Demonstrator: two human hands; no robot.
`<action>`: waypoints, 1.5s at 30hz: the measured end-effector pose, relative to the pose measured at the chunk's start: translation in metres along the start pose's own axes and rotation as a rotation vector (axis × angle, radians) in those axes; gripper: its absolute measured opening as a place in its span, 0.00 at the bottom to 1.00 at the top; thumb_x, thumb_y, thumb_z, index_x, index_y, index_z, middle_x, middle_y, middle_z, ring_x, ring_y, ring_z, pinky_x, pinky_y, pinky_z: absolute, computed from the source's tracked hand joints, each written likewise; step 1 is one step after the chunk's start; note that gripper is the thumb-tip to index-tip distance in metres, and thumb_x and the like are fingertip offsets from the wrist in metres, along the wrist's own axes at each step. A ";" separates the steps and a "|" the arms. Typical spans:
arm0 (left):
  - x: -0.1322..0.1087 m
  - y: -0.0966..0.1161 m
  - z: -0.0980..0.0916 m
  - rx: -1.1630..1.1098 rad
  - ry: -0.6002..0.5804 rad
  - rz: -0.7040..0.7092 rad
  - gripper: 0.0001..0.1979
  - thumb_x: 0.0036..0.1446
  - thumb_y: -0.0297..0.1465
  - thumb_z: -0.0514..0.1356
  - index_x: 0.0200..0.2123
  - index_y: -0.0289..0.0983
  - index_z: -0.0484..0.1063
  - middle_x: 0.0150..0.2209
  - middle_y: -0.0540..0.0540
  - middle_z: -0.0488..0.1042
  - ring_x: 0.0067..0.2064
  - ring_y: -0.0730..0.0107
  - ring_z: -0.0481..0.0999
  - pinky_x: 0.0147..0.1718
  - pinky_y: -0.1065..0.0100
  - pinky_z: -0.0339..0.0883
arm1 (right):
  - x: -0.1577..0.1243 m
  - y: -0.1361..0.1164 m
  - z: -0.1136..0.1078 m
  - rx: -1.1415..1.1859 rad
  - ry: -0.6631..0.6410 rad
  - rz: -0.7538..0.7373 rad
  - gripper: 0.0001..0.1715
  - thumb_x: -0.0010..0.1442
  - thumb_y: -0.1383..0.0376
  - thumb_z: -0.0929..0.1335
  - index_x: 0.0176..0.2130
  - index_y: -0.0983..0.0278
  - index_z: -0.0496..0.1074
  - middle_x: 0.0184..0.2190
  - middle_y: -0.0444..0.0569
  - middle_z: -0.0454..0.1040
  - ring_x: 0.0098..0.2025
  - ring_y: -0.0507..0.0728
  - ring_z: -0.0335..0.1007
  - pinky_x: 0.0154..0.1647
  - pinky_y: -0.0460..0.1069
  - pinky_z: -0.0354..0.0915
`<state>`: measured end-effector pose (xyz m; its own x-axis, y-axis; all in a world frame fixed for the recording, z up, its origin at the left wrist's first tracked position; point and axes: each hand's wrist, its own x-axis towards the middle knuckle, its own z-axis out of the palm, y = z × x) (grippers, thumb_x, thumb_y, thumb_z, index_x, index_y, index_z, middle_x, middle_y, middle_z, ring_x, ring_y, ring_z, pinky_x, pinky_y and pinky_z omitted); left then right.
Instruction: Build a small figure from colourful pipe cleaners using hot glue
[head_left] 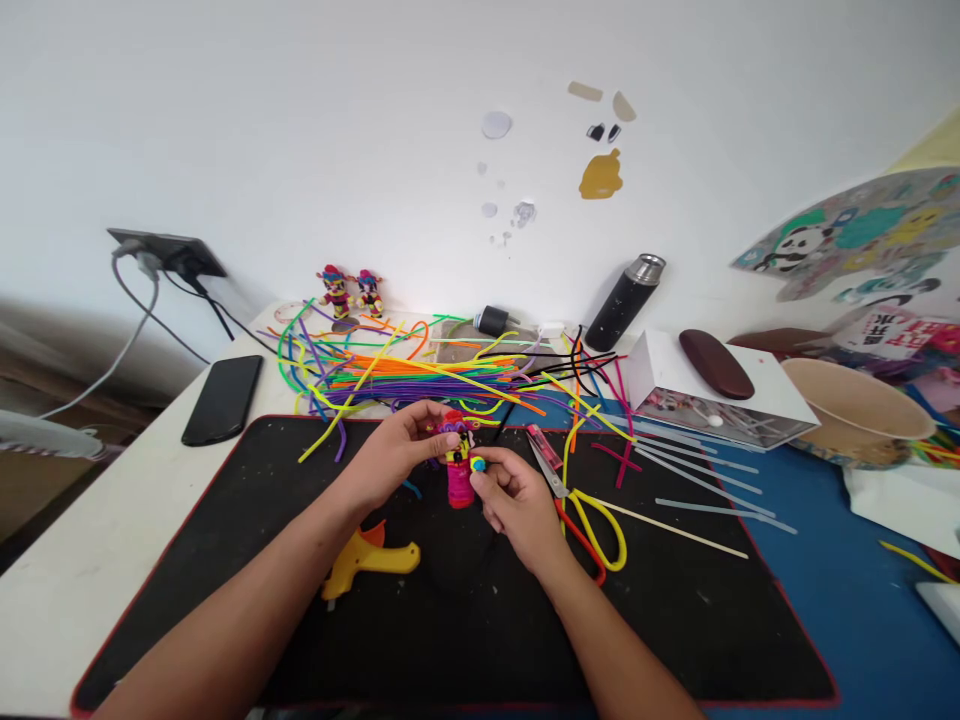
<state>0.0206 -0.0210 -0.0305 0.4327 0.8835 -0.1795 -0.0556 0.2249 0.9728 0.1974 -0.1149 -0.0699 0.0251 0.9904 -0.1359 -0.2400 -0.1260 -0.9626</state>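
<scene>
Above the black mat, my left hand is closed on a small pipe-cleaner figure with a pink-red body and a red and purple top, held upright. To its right, my right hand pinches a small yellow and blue piece close against the figure's side. Whether piece and figure touch is too small to tell. A yellow glue gun lies beneath my left wrist. Right of my right hand lie scissors with yellow and red handles.
Many coloured pipe cleaners lie along the back. Two finished figures stand at the back left, a phone at the left. A black thermos, a white box, clear glue sticks and a round bowl are at the right.
</scene>
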 end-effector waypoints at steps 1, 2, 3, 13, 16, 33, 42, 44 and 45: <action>0.000 0.000 0.000 -0.002 0.001 0.000 0.28 0.43 0.42 0.80 0.44 0.37 0.76 0.34 0.51 0.78 0.35 0.67 0.75 0.36 0.66 0.70 | 0.000 0.000 0.000 -0.003 0.001 0.001 0.27 0.60 0.47 0.77 0.50 0.63 0.77 0.20 0.34 0.61 0.16 0.46 0.54 0.16 0.43 0.51; 0.000 0.000 0.000 -0.003 -0.001 0.001 0.28 0.43 0.42 0.80 0.44 0.37 0.76 0.34 0.50 0.78 0.35 0.67 0.75 0.36 0.66 0.70 | 0.000 0.000 0.000 -0.004 0.001 0.003 0.28 0.60 0.47 0.77 0.50 0.63 0.78 0.20 0.34 0.62 0.16 0.46 0.54 0.16 0.43 0.51; 0.000 0.000 0.000 -0.003 -0.004 0.002 0.27 0.44 0.42 0.80 0.44 0.37 0.76 0.34 0.50 0.78 0.35 0.67 0.76 0.37 0.65 0.70 | 0.000 0.000 0.000 -0.004 0.001 0.003 0.28 0.59 0.47 0.77 0.50 0.63 0.78 0.20 0.34 0.62 0.16 0.46 0.54 0.16 0.43 0.51; -0.001 0.001 0.001 0.016 0.002 0.014 0.27 0.44 0.42 0.79 0.43 0.38 0.76 0.33 0.51 0.77 0.34 0.67 0.75 0.35 0.65 0.70 | 0.000 0.000 0.001 0.010 -0.001 0.007 0.28 0.59 0.47 0.77 0.50 0.63 0.77 0.20 0.34 0.62 0.16 0.46 0.54 0.16 0.44 0.50; -0.001 0.001 0.000 0.010 -0.002 0.012 0.27 0.44 0.42 0.79 0.43 0.38 0.76 0.33 0.51 0.78 0.34 0.67 0.75 0.36 0.65 0.70 | 0.000 -0.001 0.001 0.022 -0.001 0.004 0.30 0.59 0.46 0.77 0.51 0.63 0.76 0.20 0.33 0.62 0.16 0.46 0.53 0.16 0.44 0.50; -0.001 0.004 0.001 -0.100 0.092 0.088 0.24 0.43 0.39 0.80 0.40 0.38 0.76 0.36 0.50 0.78 0.37 0.67 0.77 0.38 0.66 0.74 | -0.001 -0.003 0.002 0.016 -0.020 0.028 0.32 0.61 0.41 0.75 0.48 0.64 0.73 0.17 0.33 0.62 0.15 0.47 0.50 0.16 0.43 0.49; -0.001 0.003 0.000 -0.065 0.068 0.095 0.24 0.45 0.40 0.80 0.40 0.38 0.76 0.37 0.49 0.79 0.38 0.66 0.77 0.39 0.66 0.74 | 0.001 0.002 0.002 -0.035 0.001 0.048 0.28 0.60 0.44 0.75 0.45 0.64 0.75 0.18 0.32 0.60 0.16 0.46 0.52 0.16 0.44 0.50; -0.001 0.003 0.000 -0.052 0.063 0.095 0.24 0.46 0.40 0.79 0.41 0.38 0.76 0.37 0.49 0.79 0.38 0.66 0.77 0.39 0.65 0.74 | 0.001 0.003 0.001 -0.047 0.002 0.051 0.27 0.60 0.45 0.75 0.44 0.64 0.74 0.19 0.32 0.60 0.16 0.47 0.52 0.16 0.44 0.50; -0.001 0.003 0.000 -0.047 0.060 0.096 0.24 0.46 0.40 0.79 0.41 0.38 0.76 0.37 0.49 0.79 0.38 0.66 0.77 0.38 0.65 0.74 | 0.001 0.003 0.001 -0.048 0.001 0.053 0.27 0.60 0.45 0.75 0.44 0.64 0.74 0.19 0.32 0.60 0.16 0.46 0.53 0.16 0.44 0.50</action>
<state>0.0203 -0.0208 -0.0272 0.3684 0.9248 -0.0953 -0.1368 0.1554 0.9783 0.1958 -0.1146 -0.0728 0.0147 0.9823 -0.1868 -0.1944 -0.1804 -0.9642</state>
